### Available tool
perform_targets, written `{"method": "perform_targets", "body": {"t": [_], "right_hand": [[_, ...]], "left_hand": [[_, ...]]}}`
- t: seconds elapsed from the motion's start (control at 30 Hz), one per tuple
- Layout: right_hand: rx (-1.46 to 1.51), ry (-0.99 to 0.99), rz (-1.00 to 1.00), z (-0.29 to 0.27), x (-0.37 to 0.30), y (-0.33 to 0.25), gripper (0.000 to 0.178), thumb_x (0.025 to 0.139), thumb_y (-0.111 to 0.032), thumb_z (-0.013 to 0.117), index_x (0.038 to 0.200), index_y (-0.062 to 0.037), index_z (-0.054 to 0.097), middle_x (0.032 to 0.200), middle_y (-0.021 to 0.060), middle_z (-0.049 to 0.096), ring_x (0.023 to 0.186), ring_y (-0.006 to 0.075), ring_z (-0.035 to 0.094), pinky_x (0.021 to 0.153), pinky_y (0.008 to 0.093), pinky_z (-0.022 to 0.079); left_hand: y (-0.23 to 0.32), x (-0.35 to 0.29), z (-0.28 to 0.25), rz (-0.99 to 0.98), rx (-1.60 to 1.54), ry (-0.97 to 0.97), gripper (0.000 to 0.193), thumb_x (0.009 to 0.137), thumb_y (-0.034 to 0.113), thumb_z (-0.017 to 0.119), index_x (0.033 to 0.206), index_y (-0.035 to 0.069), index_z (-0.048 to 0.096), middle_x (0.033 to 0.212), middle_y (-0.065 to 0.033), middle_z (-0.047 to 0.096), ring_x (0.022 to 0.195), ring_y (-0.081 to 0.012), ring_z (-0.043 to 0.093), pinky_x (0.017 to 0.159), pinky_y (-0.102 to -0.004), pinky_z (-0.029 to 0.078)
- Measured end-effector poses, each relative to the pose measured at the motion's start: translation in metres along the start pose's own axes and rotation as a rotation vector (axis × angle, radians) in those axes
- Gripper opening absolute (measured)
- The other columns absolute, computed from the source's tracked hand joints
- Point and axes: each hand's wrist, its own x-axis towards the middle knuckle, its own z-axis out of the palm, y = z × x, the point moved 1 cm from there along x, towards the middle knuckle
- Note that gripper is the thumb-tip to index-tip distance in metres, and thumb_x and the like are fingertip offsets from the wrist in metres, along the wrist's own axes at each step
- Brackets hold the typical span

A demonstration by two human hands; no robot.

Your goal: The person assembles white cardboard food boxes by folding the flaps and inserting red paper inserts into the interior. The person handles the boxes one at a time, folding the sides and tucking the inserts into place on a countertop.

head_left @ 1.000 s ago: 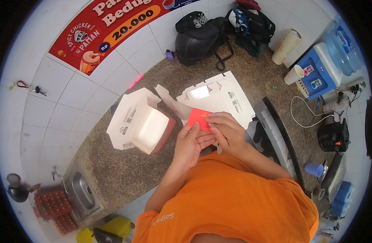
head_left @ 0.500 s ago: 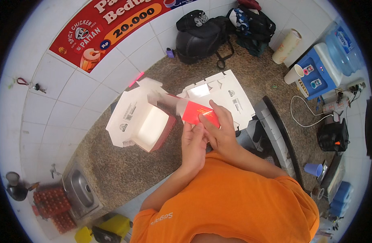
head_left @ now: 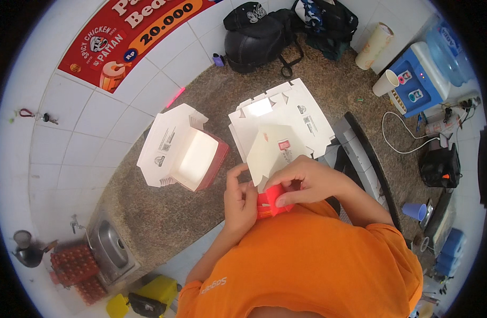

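Both hands are on a small paperboard carton (head_left: 272,151) close to my body. Its pale panel stands up away from me, and its red part (head_left: 278,197) is bent between my hands. My left hand (head_left: 240,208) grips the carton's left side, thumb and index finger raised along it. From the right, my right hand (head_left: 312,183) pinches the red part between thumb and fingers. Ahead to the left, an open takeaway box (head_left: 214,165) with a white inside and dark red outside has its lid folded back. Flat white box blanks (head_left: 320,114) lie beyond my hands.
A stone counter (head_left: 148,222) curves around me. At the back sit a black bag with a cap (head_left: 248,45) and a backpack (head_left: 333,32). A water dispenser (head_left: 421,79) and paper cup (head_left: 385,83) stand at right. A dark-edged appliance (head_left: 360,159) lies nearby; a sink (head_left: 111,244) is at left.
The carton has come nearer my body and turned, so its pale panel now shows and its red part is bent. My right hand has shifted right, and my hands are farther apart.
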Motion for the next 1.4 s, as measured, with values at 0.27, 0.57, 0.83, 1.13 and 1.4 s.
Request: {"method": "perform_targets", "body": {"t": [0.27,0.57,0.83,1.13,1.4], "right_hand": [[-0.409,0.235,0.104,0.012,0.003,0.004,0.033,0.09,-0.023,0.083,0.118,-0.007,0.077,0.094,0.0167,0.076,0.081,0.0338,0.072,0.075,0.0398,0.057],[-0.324,0.072,0.021,0.008,-0.011,-0.006,0.054,0.085,-0.033,0.089,0.13,-0.0081,0.073,0.091,0.0129,0.07,0.075,0.0268,0.069,0.068,0.0365,0.056],[-0.216,0.689,0.075,-0.021,-0.034,0.003,0.053,0.085,-0.03,0.091,0.126,-0.0015,0.073,0.092,0.0096,0.074,0.071,0.0183,0.069,0.064,0.0324,0.057],[0.316,1.13,0.148,-0.006,-0.011,0.067,0.046,0.089,-0.024,0.088,0.125,-0.0023,0.069,0.114,0.0097,0.072,0.096,0.0183,0.071,0.084,0.0359,0.058],[-0.446,0.473,-0.555,0.013,0.03,0.016,0.041,0.074,-0.02,0.094,0.098,-0.0041,0.064,0.14,0.0162,0.066,0.143,0.0435,0.056,0.116,0.0614,0.045]], "left_hand": [[0.003,-0.007,0.006,-0.066,-0.056,0.059,0.038,0.11,0.005,0.055,0.141,0.003,0.035,0.077,-0.0044,0.068,0.074,-0.0072,0.06,0.073,-0.0249,0.045],[0.015,-0.01,0.007,0.063,-0.034,-0.02,0.048,0.105,-0.004,0.059,0.143,0.009,0.033,0.076,0.0003,0.053,0.074,-0.0064,0.05,0.072,-0.023,0.04],[0.002,0.024,-0.008,0.16,-0.212,0.355,0.069,0.098,0.009,0.074,0.153,-0.001,0.033,0.129,-0.0149,0.067,0.126,-0.0224,0.06,0.118,-0.0416,0.038],[0.023,0.043,-0.014,-0.04,-0.403,0.055,0.033,0.102,0.004,0.072,0.134,-0.002,0.062,0.122,-0.0098,0.073,0.107,-0.0161,0.071,0.092,-0.0332,0.059],[0.051,0.059,-0.001,-0.195,-0.77,0.039,0.03,0.106,0.004,0.061,0.135,-0.001,0.054,0.123,-0.015,0.07,0.107,-0.0255,0.075,0.086,-0.0389,0.07]]}}
